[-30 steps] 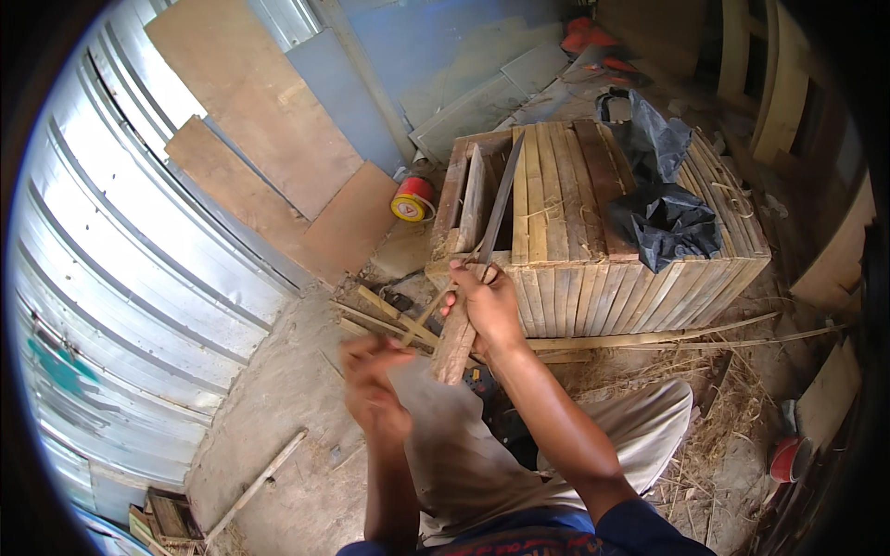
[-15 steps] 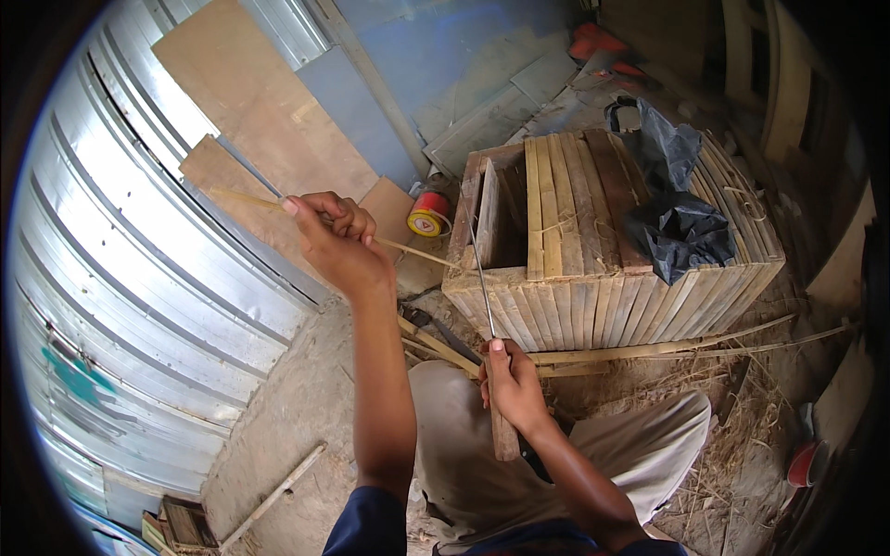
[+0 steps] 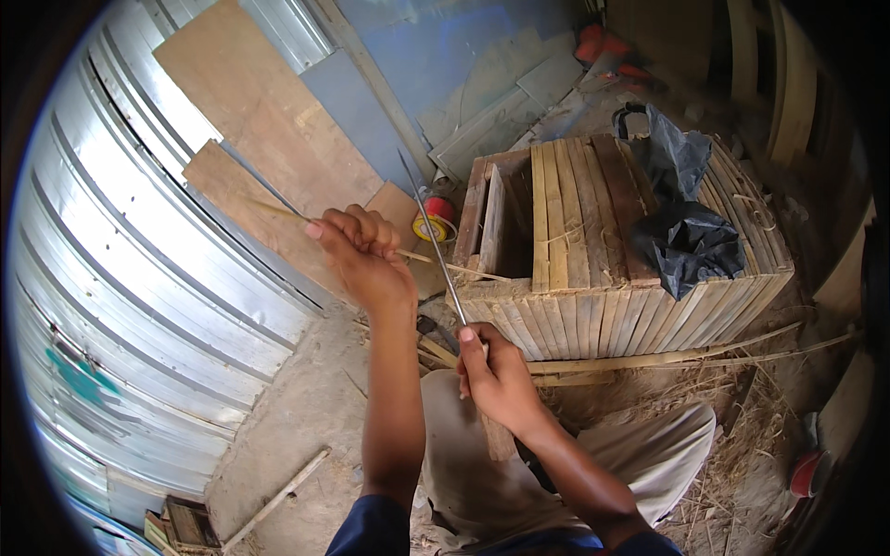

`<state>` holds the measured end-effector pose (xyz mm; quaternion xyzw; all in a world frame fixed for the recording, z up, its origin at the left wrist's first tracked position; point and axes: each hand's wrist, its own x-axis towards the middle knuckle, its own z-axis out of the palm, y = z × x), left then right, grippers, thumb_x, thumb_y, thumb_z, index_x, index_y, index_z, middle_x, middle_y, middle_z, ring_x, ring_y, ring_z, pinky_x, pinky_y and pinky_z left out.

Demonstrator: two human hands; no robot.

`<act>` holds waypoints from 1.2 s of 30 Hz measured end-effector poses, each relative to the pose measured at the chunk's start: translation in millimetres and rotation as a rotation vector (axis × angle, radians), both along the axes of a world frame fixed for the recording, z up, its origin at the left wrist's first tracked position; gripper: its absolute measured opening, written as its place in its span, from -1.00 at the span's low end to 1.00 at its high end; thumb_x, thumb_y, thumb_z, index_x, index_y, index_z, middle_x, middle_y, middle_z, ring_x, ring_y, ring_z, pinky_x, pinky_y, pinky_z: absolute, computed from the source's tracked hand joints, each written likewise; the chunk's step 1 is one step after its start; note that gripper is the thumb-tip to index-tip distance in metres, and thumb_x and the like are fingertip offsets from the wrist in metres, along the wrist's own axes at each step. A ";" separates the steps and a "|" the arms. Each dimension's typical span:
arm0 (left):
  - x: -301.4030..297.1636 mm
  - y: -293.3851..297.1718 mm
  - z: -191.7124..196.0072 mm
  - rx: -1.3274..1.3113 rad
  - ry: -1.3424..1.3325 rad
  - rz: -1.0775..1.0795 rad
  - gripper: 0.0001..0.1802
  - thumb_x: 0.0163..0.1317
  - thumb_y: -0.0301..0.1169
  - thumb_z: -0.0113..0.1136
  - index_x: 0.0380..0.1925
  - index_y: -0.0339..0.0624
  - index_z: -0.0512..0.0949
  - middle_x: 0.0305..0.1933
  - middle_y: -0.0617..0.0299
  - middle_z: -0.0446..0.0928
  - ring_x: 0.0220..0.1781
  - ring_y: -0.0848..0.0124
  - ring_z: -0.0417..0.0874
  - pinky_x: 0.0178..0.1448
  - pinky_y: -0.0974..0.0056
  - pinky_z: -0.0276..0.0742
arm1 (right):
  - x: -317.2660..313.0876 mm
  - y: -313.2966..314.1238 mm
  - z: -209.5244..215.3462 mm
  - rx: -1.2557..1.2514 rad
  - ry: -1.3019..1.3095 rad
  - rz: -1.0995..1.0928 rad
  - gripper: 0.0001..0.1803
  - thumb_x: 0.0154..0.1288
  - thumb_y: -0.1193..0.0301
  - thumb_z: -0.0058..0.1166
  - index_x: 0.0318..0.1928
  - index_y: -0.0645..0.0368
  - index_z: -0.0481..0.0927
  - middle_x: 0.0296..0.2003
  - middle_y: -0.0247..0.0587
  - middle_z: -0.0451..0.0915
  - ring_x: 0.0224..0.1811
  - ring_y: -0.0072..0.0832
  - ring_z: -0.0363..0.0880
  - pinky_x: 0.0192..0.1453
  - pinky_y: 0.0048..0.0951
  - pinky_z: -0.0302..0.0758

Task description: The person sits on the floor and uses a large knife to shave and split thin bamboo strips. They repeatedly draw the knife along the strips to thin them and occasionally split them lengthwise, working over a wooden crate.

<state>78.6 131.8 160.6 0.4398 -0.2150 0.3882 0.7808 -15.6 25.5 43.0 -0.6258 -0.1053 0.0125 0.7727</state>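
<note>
A thin, pale strip of bamboo or wood (image 3: 454, 267) runs through the closed fingers of my left hand (image 3: 369, 258), poking out on both sides. Its right end reaches the front corner of the slatted wooden box. My right hand (image 3: 503, 380) grips a long, narrow knife (image 3: 434, 232) by its wooden handle, low over my lap. The slender blade points up and slightly left. In this view it crosses in front of the strip, to the right of my left hand; whether they touch I cannot tell.
The slatted box (image 3: 584, 208) has an opening at its left end and a black plastic bag (image 3: 691, 241) on top. A red and yellow tin (image 3: 432, 222) stands behind. Long strips (image 3: 667, 357) and shavings lie on the ground. Corrugated metal sheeting (image 3: 120, 278) walls the left.
The knife has swung left, its tip now further from the box and higher. My right hand has shifted slightly left. My left hand, with the strip, is a little lower and further right.
</note>
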 end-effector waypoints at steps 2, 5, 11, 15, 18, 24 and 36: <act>-3.0 -3.0 -0.9 -0.012 -0.024 0.011 -0.39 0.54 0.15 -0.09 -0.59 0.06 0.08 -0.62 0.45 -0.02 -0.62 0.57 -0.06 -0.56 0.40 -0.09 | 6.3 2.5 12.3 -0.013 -0.021 0.010 -0.54 0.64 0.14 -0.12 -0.02 0.40 0.49 -0.58 -0.30 0.49 -0.63 -0.62 0.46 -0.53 -0.47 0.42; -4.6 -1.5 -0.1 -0.001 -0.052 0.010 -0.38 0.53 0.18 -0.08 -0.61 0.08 0.07 -0.64 0.46 -0.03 -0.64 0.59 -0.08 -0.60 0.40 -0.13 | 5.6 5.6 26.9 -0.055 -0.031 0.048 -0.52 0.59 0.10 -0.11 0.03 0.34 0.52 -0.56 0.16 0.58 -0.37 0.16 0.67 -0.20 0.00 0.52; 1.6 2.8 3.6 0.033 -0.048 -0.034 -0.37 0.52 0.21 -0.11 -0.61 0.08 0.06 -0.67 0.47 -0.06 -0.67 0.60 -0.13 -0.63 0.40 -0.18 | 7.4 6.0 37.0 -0.032 -0.027 0.057 -0.54 0.61 0.12 -0.12 -0.02 0.36 0.52 -0.54 0.04 0.56 -0.41 -0.02 0.59 -0.27 -0.11 0.48; -0.9 -2.1 1.5 -0.024 -0.045 -0.025 -0.35 0.52 0.25 -0.15 -0.60 0.07 0.05 -0.69 0.47 -0.07 -0.67 0.58 -0.17 -0.63 0.38 -0.20 | 12.3 3.0 31.3 -0.020 -0.025 0.048 -0.52 0.63 0.09 -0.13 -0.07 0.36 0.53 -0.60 -0.35 0.48 -0.65 -0.60 0.46 -0.54 -0.45 0.42; -3.2 -4.2 0.7 -0.021 -0.044 -0.023 -0.35 0.51 0.26 -0.15 -0.60 0.07 0.05 -0.69 0.46 -0.07 -0.68 0.57 -0.17 -0.64 0.38 -0.20 | 11.7 2.3 26.7 -0.041 -0.059 0.001 -0.52 0.63 0.10 -0.13 -0.08 0.35 0.54 -0.61 -0.35 0.47 -0.66 -0.59 0.46 -0.55 -0.42 0.42; -5.8 -0.2 0.7 -0.037 -0.041 0.054 -0.35 0.51 0.26 -0.16 -0.59 0.06 0.06 -0.68 0.46 -0.07 -0.69 0.58 -0.17 -0.65 0.38 -0.19 | 10.2 -0.4 19.0 -0.092 -0.009 0.021 -0.49 0.62 0.08 -0.12 -0.10 0.38 0.54 -0.64 -0.31 0.44 -0.62 -0.52 0.48 -0.48 -0.36 0.43; -15.5 0.0 -6.3 -0.019 -0.069 0.065 -0.38 0.54 0.22 -0.20 -0.60 0.11 0.04 -0.68 0.46 -0.11 -0.67 0.56 -0.22 -0.65 0.37 -0.26 | 0.0 -12.2 -8.9 -0.059 0.135 0.029 -0.56 0.62 0.15 -0.12 -0.18 0.36 0.51 -0.61 -0.24 0.45 -0.63 -0.49 0.44 -0.48 -0.33 0.42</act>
